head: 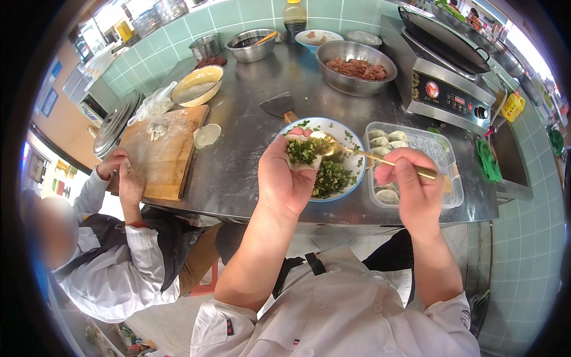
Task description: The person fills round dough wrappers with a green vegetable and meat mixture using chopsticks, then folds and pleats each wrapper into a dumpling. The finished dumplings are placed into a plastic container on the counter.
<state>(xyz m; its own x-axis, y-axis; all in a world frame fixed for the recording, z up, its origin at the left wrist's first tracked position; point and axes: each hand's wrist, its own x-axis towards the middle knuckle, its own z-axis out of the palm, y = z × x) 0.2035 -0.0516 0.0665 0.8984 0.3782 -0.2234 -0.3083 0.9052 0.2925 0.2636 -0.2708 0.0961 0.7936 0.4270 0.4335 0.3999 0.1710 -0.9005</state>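
My left hand [287, 178] cups a round dough wrapper [308, 166] with chopped green filling [302, 151] heaped on it. In my right hand [415, 187] is the handle of a gold-coloured metal spoon [379, 159]; its bowl touches the filling at the wrapper's edge. Both are above a blue-rimmed white bowl [355, 178] of chopped greens. Right of that bowl, partly behind my right hand, a clear plastic container [456, 196] holds several folded dumplings [380, 142]. Another flat wrapper [207, 135] lies on the steel table, beside the wooden board.
At left, a co-worker's hands [125, 172] hold a small piece over a floured wooden board [167, 156]. Behind stand a yellow bowl [198, 87], a steel bowl of minced meat [357, 85] and an induction cooker [450, 96] with a wok. A scraper [277, 105] lies behind the greens.
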